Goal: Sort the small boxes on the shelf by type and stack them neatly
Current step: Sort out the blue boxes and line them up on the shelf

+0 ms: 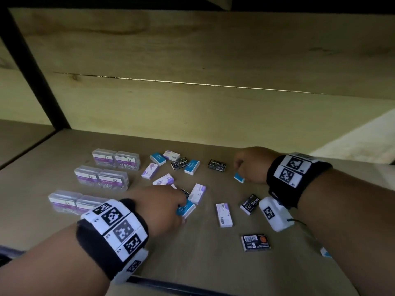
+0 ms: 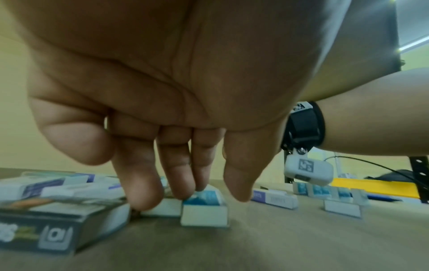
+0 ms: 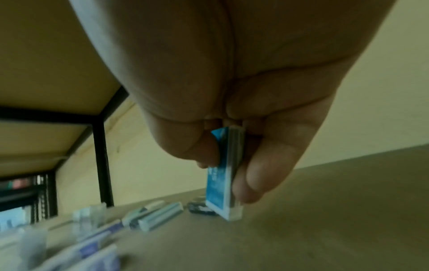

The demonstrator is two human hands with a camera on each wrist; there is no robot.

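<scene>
- Blue box (image 3: 218, 187), on edge on the shelf (image 1: 192, 257), is pinched by the right hand (image 1: 251, 165).
- Left hand (image 1: 158, 208): straight fingertips (image 2: 144, 198) touch a 2nd blue box (image 2: 204, 214), thumb beside it.
- Pinch its sides firmly, then stack both squarely.

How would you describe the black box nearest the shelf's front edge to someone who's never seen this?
On the wooden shelf, go to the front edge beside the right forearm. The black staple box there lies apart; unlike the other black boxes, it shows a barcode and orange circle, not "Staples".
</scene>
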